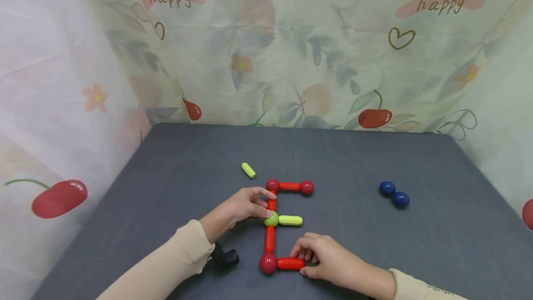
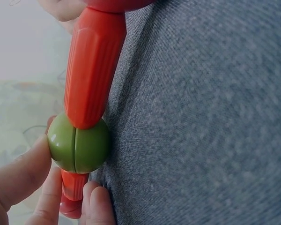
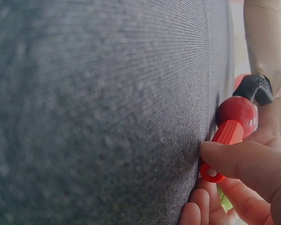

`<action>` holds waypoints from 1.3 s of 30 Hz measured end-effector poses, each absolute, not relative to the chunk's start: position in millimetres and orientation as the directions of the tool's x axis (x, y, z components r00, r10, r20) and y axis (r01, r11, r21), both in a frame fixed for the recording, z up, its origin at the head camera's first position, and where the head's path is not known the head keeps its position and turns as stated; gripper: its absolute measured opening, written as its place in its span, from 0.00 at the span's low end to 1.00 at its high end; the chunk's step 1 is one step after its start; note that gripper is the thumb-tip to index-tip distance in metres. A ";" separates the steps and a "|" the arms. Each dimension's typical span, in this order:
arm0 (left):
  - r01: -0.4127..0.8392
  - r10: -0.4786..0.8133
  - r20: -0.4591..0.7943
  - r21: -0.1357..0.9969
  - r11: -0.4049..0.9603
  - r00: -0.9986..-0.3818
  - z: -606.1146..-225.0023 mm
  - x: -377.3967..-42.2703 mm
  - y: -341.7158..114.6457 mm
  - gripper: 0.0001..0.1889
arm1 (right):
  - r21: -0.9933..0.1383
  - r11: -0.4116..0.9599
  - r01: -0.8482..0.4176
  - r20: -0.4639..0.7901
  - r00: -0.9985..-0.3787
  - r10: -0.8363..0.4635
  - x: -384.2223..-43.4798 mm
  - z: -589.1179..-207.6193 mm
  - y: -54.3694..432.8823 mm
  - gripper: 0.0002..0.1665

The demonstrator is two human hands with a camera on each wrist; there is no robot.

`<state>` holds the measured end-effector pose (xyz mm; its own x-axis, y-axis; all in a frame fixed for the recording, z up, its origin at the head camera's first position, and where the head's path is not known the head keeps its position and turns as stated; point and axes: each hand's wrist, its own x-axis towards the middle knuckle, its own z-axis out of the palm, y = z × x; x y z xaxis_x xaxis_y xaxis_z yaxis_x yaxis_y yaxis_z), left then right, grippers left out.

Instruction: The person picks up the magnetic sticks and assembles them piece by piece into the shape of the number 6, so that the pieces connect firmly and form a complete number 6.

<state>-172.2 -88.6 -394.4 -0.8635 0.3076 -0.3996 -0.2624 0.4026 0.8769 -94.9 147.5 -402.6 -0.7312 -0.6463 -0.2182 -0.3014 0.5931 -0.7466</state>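
Observation:
Red rods, red balls and a green ball form an E-shaped figure flat on the dark table. My left hand holds its upright: the thumb touches the green ball, also large in the left wrist view, and the fingers lie along the upper red rod. At the bottom arm, my right hand pinches the free end of a red rod joined to a red ball. A silvery dot shows on that rod's end. Between the hands, a yellow-green rod sticks out from the green ball.
Behind the figure lies a loose yellow-green rod. Two blue balls touch each other on the right side of the table. A black wrist device sits under the left sleeve. Patterned curtains enclose the table.

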 end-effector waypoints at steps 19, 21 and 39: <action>-0.239 0.345 -0.380 0.891 0.386 -0.858 -395.4 -172.3 -87.8 0.20 | -0.777 0.609 -0.160 -0.210 -0.846 -0.490 -98.6 -384.2 184.1 0.22; -0.237 0.346 -0.376 0.893 0.382 -0.859 -396.0 -172.4 -88.2 0.20 | -0.775 0.612 -0.158 -0.171 -0.880 -0.444 -101.0 -378.9 193.9 0.24; -0.254 0.328 -0.386 0.890 0.379 -0.862 -396.8 -171.9 -90.9 0.19 | -0.693 0.716 -0.083 0.056 -0.997 -0.062 -124.6 -361.9 288.7 0.40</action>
